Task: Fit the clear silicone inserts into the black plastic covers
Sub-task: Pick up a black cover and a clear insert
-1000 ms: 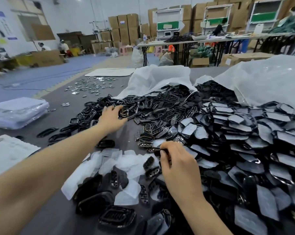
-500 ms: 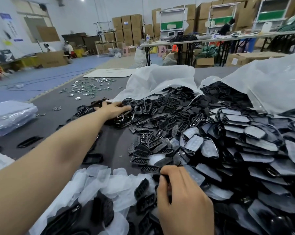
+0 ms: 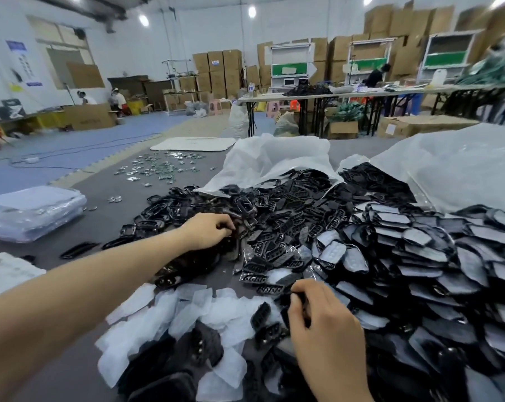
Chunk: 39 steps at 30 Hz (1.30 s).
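Grey table [image 3: 106, 195], left hand [image 3: 207, 231] among black covers [image 3: 277, 207], right hand [image 3: 323, 323] around one.

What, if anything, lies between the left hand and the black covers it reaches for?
Nothing visible. The curled fingers of the left hand touch the black covers at the pile's left edge.

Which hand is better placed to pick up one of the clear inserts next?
Probably the right hand: it sits beside the clear inserts, though its fingers pinch a small black piece. The left hand is stretched farther out, fingers in the black covers.
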### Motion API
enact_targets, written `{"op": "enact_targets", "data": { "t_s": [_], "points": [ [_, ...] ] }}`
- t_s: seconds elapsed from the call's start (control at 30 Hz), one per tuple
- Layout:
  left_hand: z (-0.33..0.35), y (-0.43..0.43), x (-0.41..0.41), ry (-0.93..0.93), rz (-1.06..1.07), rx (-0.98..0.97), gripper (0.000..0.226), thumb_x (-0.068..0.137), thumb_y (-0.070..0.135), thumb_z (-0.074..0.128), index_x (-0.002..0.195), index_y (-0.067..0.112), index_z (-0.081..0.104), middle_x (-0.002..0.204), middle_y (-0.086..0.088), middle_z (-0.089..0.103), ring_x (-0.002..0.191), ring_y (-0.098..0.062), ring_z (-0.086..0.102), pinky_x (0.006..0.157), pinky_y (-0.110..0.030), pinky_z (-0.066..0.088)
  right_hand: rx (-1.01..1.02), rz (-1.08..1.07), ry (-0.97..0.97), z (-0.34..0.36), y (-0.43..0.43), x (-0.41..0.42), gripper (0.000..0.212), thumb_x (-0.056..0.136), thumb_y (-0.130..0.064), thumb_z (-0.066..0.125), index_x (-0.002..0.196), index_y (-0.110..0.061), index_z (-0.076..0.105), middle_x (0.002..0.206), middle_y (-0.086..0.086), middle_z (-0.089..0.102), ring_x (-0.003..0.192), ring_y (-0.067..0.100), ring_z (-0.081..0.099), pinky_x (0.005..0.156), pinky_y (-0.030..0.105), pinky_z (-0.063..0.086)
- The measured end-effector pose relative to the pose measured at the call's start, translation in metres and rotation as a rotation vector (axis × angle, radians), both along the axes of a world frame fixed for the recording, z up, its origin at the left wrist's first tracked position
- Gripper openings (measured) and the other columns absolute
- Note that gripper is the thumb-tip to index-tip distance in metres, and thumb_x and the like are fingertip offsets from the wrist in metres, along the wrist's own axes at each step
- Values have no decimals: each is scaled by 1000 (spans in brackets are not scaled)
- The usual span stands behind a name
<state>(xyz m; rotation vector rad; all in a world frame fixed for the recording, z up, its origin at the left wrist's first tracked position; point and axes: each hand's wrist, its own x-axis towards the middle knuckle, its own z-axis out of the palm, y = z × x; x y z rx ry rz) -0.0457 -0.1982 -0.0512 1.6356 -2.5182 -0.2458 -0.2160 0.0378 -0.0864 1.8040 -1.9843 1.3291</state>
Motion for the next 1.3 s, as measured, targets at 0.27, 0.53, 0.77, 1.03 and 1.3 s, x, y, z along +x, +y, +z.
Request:
{"op": "enact_targets", "data": {
  "t_s": [0.27,0.53,0.77,1.03,1.3],
  "points": [
    [49,60,1,168,71,-157,30,100,29,48,121,16,65,132,-8,55,116,-29,53,94,-34,43,-69,17,-279,7,5,-14,16,86,-4,67,98,-14,67,74,-9,64,63,6,59,63,16,46],
    [0,195,-85,1336,93,393,15,99,12,50,88,2,51,73,0,64,54,-19,69,51,-26,56,-129,64,-657,36,-2,-51,26,84,-2,68,76,-26,61,68,-4,66,63,9,64,69,27,55],
    [-23,214,-96,1289,-37,312,11,93,9,59,88,19,60,56,6,63,34,-10,50,39,-21,43,-105,33,-478,19,12,-54,26,84,-7,69,77,-28,58,68,-14,61,66,-3,59,63,8,43],
    [-28,215,-96,1323,-19,274,10,89,13,65,92,22,66,56,0,61,34,-14,52,41,-20,43,-251,21,-360,9,17,-53,19,83,-2,69,88,-20,63,78,-8,65,73,5,62,69,5,43],
    [-32,211,-95,1300,-32,292,27,87,6,66,98,31,67,70,6,71,52,-13,67,53,-16,48,-195,159,-450,10,17,-52,22,84,-1,69,92,-21,70,93,-13,68,91,5,66,78,10,48]
  ]
}}
